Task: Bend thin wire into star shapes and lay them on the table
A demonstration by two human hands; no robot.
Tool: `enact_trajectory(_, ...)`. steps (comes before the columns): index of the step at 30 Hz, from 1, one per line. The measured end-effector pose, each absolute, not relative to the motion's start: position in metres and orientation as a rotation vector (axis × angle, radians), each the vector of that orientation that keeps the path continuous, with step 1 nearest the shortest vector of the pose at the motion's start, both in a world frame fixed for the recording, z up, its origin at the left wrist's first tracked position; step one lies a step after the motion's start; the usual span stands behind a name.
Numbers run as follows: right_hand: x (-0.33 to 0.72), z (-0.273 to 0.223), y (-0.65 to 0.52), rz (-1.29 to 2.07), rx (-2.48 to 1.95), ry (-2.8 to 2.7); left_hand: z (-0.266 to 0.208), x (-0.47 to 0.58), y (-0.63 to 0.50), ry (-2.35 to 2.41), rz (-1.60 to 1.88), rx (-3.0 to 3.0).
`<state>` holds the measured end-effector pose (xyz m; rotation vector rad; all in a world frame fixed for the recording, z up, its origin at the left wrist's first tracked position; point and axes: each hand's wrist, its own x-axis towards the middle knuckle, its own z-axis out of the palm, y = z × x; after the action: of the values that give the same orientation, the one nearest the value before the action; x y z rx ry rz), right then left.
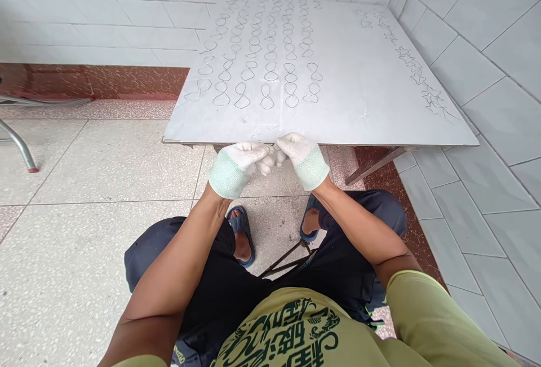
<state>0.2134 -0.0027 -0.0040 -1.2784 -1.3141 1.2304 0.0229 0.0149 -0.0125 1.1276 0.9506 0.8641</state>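
Note:
My left hand (249, 159) and my right hand (298, 150), both in white knit gloves with pale green cuffs, meet at the front edge of the white table (346, 113). Their fingers are pinched close together. A thin wire (264, 130) shows faintly just above the fingertips; the gloves cover the rest of it. Beyond my hands, figure-eight wire loops (267, 96) lie on the tabletop in several columns running towards the wall. Along the table's right side is a line of bent, star-like wire pieces (416, 71).
Tiled walls (499, 96) border the table at the back and right. A table leg (372, 167) slants below the front edge. Curved metal legs (19, 144) stand at the far left. My sandalled feet (242, 234) rest on the speckled floor, with a dark folding frame (291, 260) between my legs.

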Motion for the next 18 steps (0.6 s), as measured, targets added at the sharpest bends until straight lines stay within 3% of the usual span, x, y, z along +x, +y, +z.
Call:
enact_trajectory(12, 0.2189, -0.0036, -0.0098, 1.129, -1.307, -1.484, -0.0161, 0.0205, 0.0188, 0.866, 0.640, 1.085)
enact_trajectory(18, 0.2208, -0.0015, -0.0066, 1.090, -1.396, -1.540, -0.0152, 0.0228, 0.0115, 1.113, 0.807, 1.161)
